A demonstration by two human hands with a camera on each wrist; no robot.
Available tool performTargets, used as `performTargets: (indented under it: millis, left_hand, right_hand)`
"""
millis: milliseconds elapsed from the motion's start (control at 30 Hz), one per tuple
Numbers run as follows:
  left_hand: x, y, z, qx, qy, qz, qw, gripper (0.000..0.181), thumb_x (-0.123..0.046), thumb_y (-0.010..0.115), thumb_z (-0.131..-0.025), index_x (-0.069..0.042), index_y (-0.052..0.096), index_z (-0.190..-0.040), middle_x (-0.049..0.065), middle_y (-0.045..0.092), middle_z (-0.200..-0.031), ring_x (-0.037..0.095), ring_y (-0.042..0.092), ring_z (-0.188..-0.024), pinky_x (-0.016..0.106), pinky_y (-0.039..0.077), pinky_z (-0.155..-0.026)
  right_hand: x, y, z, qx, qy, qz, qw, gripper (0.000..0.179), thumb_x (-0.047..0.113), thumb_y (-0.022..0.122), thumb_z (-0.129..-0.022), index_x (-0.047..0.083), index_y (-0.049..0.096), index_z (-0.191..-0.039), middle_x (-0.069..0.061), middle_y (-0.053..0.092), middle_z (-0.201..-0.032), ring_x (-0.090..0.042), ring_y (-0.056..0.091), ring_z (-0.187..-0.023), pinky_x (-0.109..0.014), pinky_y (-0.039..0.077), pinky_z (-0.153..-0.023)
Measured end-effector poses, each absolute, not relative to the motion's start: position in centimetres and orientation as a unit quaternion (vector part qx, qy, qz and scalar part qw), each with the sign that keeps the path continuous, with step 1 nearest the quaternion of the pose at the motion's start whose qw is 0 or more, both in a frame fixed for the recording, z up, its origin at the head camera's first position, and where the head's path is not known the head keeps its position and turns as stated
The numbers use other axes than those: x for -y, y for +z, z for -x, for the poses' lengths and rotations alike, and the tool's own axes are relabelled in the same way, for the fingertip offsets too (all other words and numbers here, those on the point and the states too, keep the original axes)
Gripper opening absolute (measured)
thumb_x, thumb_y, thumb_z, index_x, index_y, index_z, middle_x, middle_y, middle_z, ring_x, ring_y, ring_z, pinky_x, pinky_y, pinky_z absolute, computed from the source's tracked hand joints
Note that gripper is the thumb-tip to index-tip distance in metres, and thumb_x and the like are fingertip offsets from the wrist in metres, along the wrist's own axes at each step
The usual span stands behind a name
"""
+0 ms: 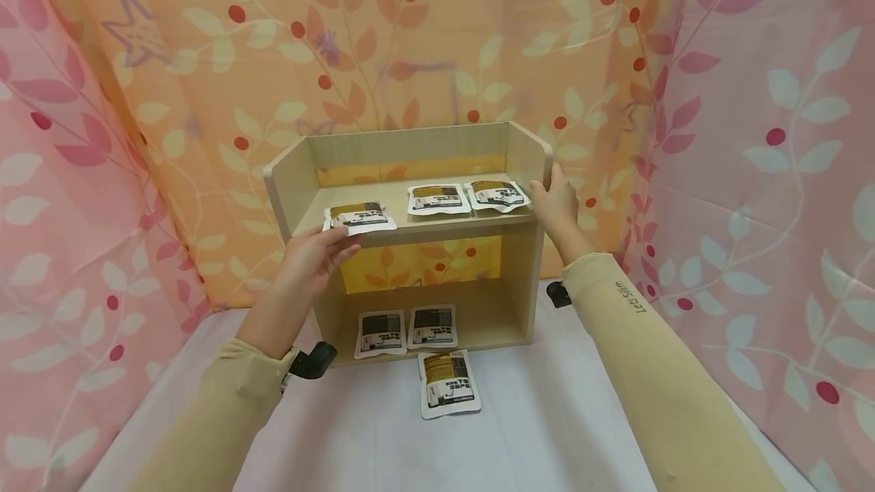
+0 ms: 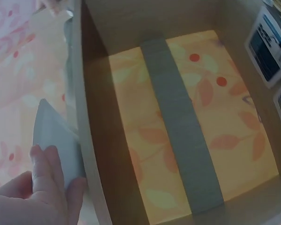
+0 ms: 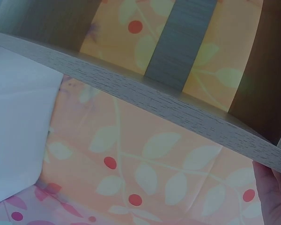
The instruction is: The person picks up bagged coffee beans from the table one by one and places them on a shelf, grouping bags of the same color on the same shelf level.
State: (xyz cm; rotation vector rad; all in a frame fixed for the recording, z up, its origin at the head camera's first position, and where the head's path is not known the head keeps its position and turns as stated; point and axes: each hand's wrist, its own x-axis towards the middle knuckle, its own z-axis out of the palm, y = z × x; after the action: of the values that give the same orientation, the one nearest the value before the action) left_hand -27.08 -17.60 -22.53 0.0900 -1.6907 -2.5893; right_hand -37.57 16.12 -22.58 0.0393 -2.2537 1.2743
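My left hand (image 1: 311, 258) pinches the near edge of a flat white pouch (image 1: 358, 217) with a gold and black label, at the left of the upper shelf board. In the left wrist view the pouch (image 2: 58, 129) shows its pale plain back, with fingers and thumb on it. With my right hand (image 1: 559, 207) I grip the right side panel of the small wooden shelf (image 1: 410, 144); in the right wrist view only part of that hand (image 3: 274, 194) shows at the panel's edge. Two similar pouches, a middle one (image 1: 439, 200) and a right one (image 1: 497, 195), lie on the upper board.
Two more pouches, one left (image 1: 380, 333) and one right (image 1: 434, 326), lean or lie in the lower compartment. Another pouch (image 1: 450, 384) lies on the white tablecloth (image 1: 383, 431) in front. Leaf-patterned curtains (image 1: 410, 36) surround the table at the back and sides.
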Motion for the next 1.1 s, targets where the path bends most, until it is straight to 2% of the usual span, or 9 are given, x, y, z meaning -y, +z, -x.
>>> performTargets:
  millis: [67, 167, 267, 333, 400, 500, 667, 867, 1100]
  left_hand:
    - [17.6, -22.4, 27.4, 0.566, -0.823, -0.025, 0.027, 0.054, -0.001, 0.045, -0.101, 0.004, 0.024, -0.15, 0.022, 0.041, -0.14, 0.007, 0.068, -0.072, 0.019, 0.055, -0.071]
    - [17.7, -22.2, 27.8, 0.588, -0.808, -0.027, 0.034, 0.054, -0.003, 0.047, -0.101, 0.006, 0.024, -0.149, 0.018, 0.059, -0.117, 0.007, 0.066, -0.069, 0.018, 0.055, -0.067]
    - [17.8, -21.9, 28.2, 0.595, -0.802, -0.035, 0.044, 0.054, -0.002, 0.049, -0.099, 0.007, 0.026, -0.148, 0.007, 0.059, -0.098, 0.007, 0.065, -0.067, 0.018, 0.055, -0.065]
    - [17.7, -21.6, 28.6, 0.599, -0.798, -0.043, 0.048, 0.055, -0.002, 0.05, -0.099, 0.006, 0.027, -0.148, 0.015, 0.059, -0.111, 0.007, 0.065, -0.065, 0.018, 0.055, -0.065]
    - [17.4, -21.3, 29.0, 0.603, -0.795, -0.05, 0.049, 0.055, -0.001, 0.05, -0.099, 0.005, 0.028, -0.149, 0.021, 0.05, -0.128, 0.006, 0.065, -0.065, 0.018, 0.055, -0.067]
    - [17.0, -21.0, 29.6, 0.61, -0.789, -0.051, 0.042, 0.053, 0.002, 0.047, -0.099, 0.006, 0.028, -0.148, 0.025, 0.04, -0.143, 0.006, 0.065, -0.064, 0.019, 0.055, -0.069]
    - [16.3, -20.9, 30.5, 0.625, -0.779, -0.055, 0.026, 0.051, 0.004, 0.04, -0.1, 0.007, 0.025, -0.149, 0.025, 0.038, -0.147, 0.007, 0.065, -0.062, 0.017, 0.054, -0.068]
    - [16.0, -21.0, 32.0, 0.662, -0.745, -0.077, 0.036, 0.06, 0.003, 0.045, -0.099, 0.002, 0.017, -0.153, 0.026, 0.041, -0.145, 0.006, 0.065, -0.057, 0.018, 0.054, -0.063]
    - [15.9, -20.9, 33.2, 0.68, -0.723, -0.115, 0.044, 0.058, 0.006, 0.049, -0.096, 0.004, 0.026, -0.149, 0.028, 0.049, -0.137, 0.007, 0.063, -0.048, 0.02, 0.055, -0.057]
  right_hand:
    - [-16.1, -22.6, 37.5, 0.839, 0.473, -0.013, 0.271, 0.043, 0.019, 0.048, -0.098, 0.005, 0.043, -0.138, -0.021, 0.054, -0.135, -0.039, 0.049, -0.123, -0.053, 0.036, -0.104]
    - [-16.0, -22.7, 37.3, 0.839, 0.472, -0.01, 0.27, 0.042, 0.019, 0.049, -0.098, 0.005, 0.043, -0.138, -0.021, 0.054, -0.135, -0.039, 0.049, -0.123, -0.052, 0.036, -0.104]
    - [-15.9, -22.8, 37.2, 0.839, 0.472, -0.011, 0.269, 0.042, 0.019, 0.048, -0.099, 0.005, 0.043, -0.138, -0.021, 0.054, -0.135, -0.039, 0.05, -0.123, -0.052, 0.037, -0.104]
    - [-15.8, -22.7, 37.2, 0.839, 0.471, -0.012, 0.273, 0.042, 0.019, 0.048, -0.099, 0.005, 0.043, -0.138, -0.021, 0.054, -0.134, -0.039, 0.05, -0.122, -0.052, 0.037, -0.104]
    - [-15.8, -22.6, 37.2, 0.839, 0.469, -0.014, 0.277, 0.042, 0.018, 0.048, -0.099, 0.004, 0.043, -0.138, -0.022, 0.054, -0.134, -0.039, 0.05, -0.122, -0.053, 0.037, -0.104]
    - [-15.8, -22.6, 37.3, 0.839, 0.465, -0.013, 0.283, 0.04, 0.018, 0.049, -0.098, 0.004, 0.044, -0.135, -0.022, 0.055, -0.132, -0.04, 0.051, -0.121, -0.053, 0.037, -0.103]
    - [-15.9, -22.8, 37.5, 0.839, 0.467, -0.013, 0.278, 0.041, 0.018, 0.048, -0.099, 0.004, 0.043, -0.137, -0.021, 0.054, -0.134, -0.039, 0.05, -0.122, -0.052, 0.037, -0.104]
    - [-16.0, -22.9, 37.5, 0.839, 0.467, -0.012, 0.279, 0.041, 0.019, 0.048, -0.099, 0.004, 0.044, -0.136, -0.021, 0.054, -0.133, -0.039, 0.05, -0.121, -0.052, 0.038, -0.103]
    - [-16.0, -22.9, 37.6, 0.842, 0.462, -0.01, 0.28, 0.039, 0.02, 0.048, -0.099, 0.004, 0.044, -0.134, -0.021, 0.055, -0.132, -0.039, 0.051, -0.119, -0.052, 0.038, -0.102]
